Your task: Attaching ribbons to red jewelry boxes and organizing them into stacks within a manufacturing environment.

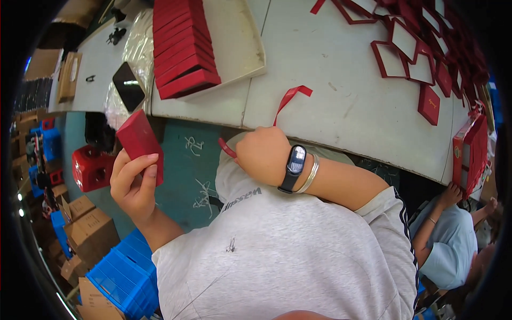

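A small flat red box (140, 133) is raised at the left, tilted, with my left hand (133, 184) closed on its lower end between thumb and fingers. My right hand (264, 152) is curled at the table's front edge, its back facing up and its fingertips hidden. A red ribbon (288, 98) lies on the table and runs down behind this hand. A short red strip (227, 148) sticks out at the hand's other side, apparently the same ribbon. A black band and silvery bangles circle my right wrist.
A white tray (248, 61) holds a row of red boxes (184, 45). A phone (128, 86) lies left of it. Red frame-like box parts (402, 40) pile up at the far right. Blue crates (125, 274) and cartons (93, 234) stand left. Another person (448, 245) works at right.
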`<action>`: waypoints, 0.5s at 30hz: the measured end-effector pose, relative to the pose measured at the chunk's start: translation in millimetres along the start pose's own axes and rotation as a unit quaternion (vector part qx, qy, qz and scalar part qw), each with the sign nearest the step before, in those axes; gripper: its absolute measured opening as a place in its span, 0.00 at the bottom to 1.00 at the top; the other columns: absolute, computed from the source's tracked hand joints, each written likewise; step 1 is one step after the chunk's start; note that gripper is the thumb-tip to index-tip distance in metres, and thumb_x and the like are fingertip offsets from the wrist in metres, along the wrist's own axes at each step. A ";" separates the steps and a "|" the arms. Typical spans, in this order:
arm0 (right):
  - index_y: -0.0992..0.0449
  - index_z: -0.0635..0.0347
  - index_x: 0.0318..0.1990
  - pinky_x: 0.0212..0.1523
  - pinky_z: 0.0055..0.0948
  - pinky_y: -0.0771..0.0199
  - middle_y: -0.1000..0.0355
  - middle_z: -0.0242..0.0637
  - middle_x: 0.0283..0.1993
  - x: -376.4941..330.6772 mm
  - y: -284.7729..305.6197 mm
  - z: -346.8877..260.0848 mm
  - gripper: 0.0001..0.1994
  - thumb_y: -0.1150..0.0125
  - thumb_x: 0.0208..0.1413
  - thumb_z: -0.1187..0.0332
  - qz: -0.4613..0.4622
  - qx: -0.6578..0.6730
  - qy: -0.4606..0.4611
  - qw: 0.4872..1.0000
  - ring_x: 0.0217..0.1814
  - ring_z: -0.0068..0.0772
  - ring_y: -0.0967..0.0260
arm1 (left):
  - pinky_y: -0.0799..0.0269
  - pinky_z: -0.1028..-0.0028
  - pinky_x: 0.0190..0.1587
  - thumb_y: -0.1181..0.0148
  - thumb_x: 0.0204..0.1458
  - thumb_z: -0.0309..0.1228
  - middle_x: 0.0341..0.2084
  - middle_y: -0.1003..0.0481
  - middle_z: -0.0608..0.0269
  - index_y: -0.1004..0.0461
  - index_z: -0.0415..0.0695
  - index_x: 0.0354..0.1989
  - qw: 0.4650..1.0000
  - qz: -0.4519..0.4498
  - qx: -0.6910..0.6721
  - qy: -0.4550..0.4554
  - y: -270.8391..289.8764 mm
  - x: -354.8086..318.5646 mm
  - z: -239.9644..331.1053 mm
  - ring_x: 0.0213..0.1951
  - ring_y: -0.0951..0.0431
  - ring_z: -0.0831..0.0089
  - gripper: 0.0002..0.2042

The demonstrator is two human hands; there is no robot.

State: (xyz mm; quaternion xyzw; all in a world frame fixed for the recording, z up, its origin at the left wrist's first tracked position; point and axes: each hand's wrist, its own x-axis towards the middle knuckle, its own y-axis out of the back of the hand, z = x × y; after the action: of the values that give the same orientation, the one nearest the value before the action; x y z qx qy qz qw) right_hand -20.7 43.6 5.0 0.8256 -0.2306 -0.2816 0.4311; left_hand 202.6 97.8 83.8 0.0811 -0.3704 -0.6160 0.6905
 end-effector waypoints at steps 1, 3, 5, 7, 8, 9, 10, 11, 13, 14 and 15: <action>0.23 0.58 0.24 0.27 0.39 0.30 0.28 0.42 0.21 4.5 -6.9 -2.2 0.12 0.41 0.47 0.60 -0.006 -0.002 0.007 1.000 0.27 0.45 0.30 | 0.37 0.81 0.35 0.41 0.40 0.16 0.32 0.29 0.57 0.24 0.35 0.33 1.000 0.007 0.003 0.007 -0.2 -5.3 -1.4 0.34 0.30 0.72 0.09; 0.23 0.60 0.25 0.28 0.40 0.29 0.28 0.43 0.23 12.5 -17.1 -3.7 0.11 0.42 0.47 0.61 -0.026 0.068 0.020 0.997 0.27 0.46 0.29 | 0.37 0.80 0.37 0.41 0.41 0.16 0.31 0.29 0.58 0.24 0.34 0.33 0.999 0.004 -0.033 0.034 -2.3 -13.4 -4.4 0.34 0.30 0.72 0.09; 0.23 0.61 0.26 0.29 0.41 0.29 0.28 0.43 0.23 16.1 -22.6 -3.9 0.11 0.42 0.48 0.61 -0.012 0.121 0.015 0.993 0.28 0.47 0.29 | 0.38 0.80 0.37 0.42 0.42 0.17 0.30 0.30 0.60 0.24 0.35 0.33 0.997 0.019 -0.045 0.057 -6.5 -18.4 -4.8 0.34 0.30 0.74 0.08; 0.24 0.62 0.29 0.29 0.39 0.29 0.27 0.43 0.24 16.3 -10.0 -3.5 0.10 0.43 0.49 0.64 0.058 0.190 0.021 0.980 0.28 0.46 0.28 | 0.38 0.80 0.38 0.43 0.45 0.18 0.29 0.31 0.63 0.25 0.34 0.33 0.984 0.043 -0.100 0.143 -12.3 -21.2 -7.3 0.34 0.31 0.76 0.06; 0.24 0.63 0.30 0.29 0.36 0.29 0.27 0.43 0.25 12.3 2.0 1.1 0.09 0.43 0.49 0.67 0.113 0.204 0.035 0.972 0.28 0.43 0.28 | 0.38 0.80 0.38 0.43 0.45 0.18 0.29 0.31 0.63 0.25 0.34 0.33 0.984 0.044 -0.103 0.140 -17.1 -18.1 -7.2 0.34 0.31 0.76 0.06; 0.24 0.64 0.31 0.29 0.34 0.29 0.26 0.41 0.25 4.8 22.0 3.9 0.07 0.44 0.51 0.69 0.174 0.281 0.043 0.943 0.27 0.37 0.28 | 0.39 0.81 0.38 0.44 0.46 0.19 0.28 0.32 0.64 0.25 0.33 0.33 0.974 0.065 -0.143 0.164 -21.1 -16.4 -4.2 0.33 0.32 0.77 0.06; 0.24 0.64 0.32 0.29 0.31 0.29 0.25 0.39 0.26 -5.7 46.2 5.7 0.06 0.45 0.52 0.72 0.230 0.356 0.052 0.904 0.27 0.32 0.27 | 0.40 0.81 0.38 0.44 0.47 0.20 0.28 0.32 0.66 0.26 0.33 0.33 0.961 0.088 -0.181 0.189 -23.6 -17.0 -2.2 0.33 0.33 0.78 0.05; 0.23 0.61 0.32 0.25 0.29 0.33 0.27 0.40 0.24 -21.4 75.5 4.0 0.07 0.42 0.52 0.66 0.275 0.430 0.016 0.860 0.24 0.31 0.29 | 0.40 0.81 0.38 0.44 0.47 0.20 0.28 0.32 0.66 0.26 0.33 0.33 0.960 0.092 -0.182 0.190 -24.6 -19.1 -2.8 0.33 0.33 0.78 0.05; 0.28 0.73 0.41 0.39 0.29 0.28 0.27 0.49 0.39 -57.1 105.1 30.9 0.09 0.54 0.57 0.78 0.469 0.486 0.203 0.708 0.34 0.34 0.28 | 0.41 0.81 0.38 0.45 0.47 0.22 0.28 0.32 0.66 0.26 0.33 0.33 0.928 0.087 -0.289 0.221 -28.4 -14.6 -0.4 0.33 0.33 0.78 0.06; 0.30 0.75 0.42 0.46 0.31 0.30 0.29 0.49 0.41 -99.1 135.5 44.9 0.11 0.55 0.58 0.74 0.541 0.375 0.169 0.733 0.41 0.38 0.29 | 0.41 0.81 0.38 0.45 0.47 0.22 0.28 0.32 0.66 0.26 0.33 0.33 0.928 0.072 -0.301 0.209 -36.0 -3.3 5.0 0.33 0.33 0.78 0.06; 0.28 0.75 0.43 0.49 0.33 0.34 0.28 0.50 0.40 -133.3 156.2 47.0 0.12 0.52 0.54 0.75 0.590 0.369 0.197 0.690 0.42 0.38 0.30 | 0.41 0.81 0.37 0.45 0.47 0.22 0.27 0.32 0.66 0.26 0.33 0.32 0.915 0.043 -0.344 0.204 -43.0 2.4 9.4 0.32 0.34 0.78 0.06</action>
State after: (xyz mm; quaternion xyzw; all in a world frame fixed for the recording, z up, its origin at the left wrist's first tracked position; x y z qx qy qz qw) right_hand -171.3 17.8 149.8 0.6485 -0.6655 0.3078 0.2045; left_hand 162.7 89.1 67.1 -0.0536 0.0108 -0.6455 0.7618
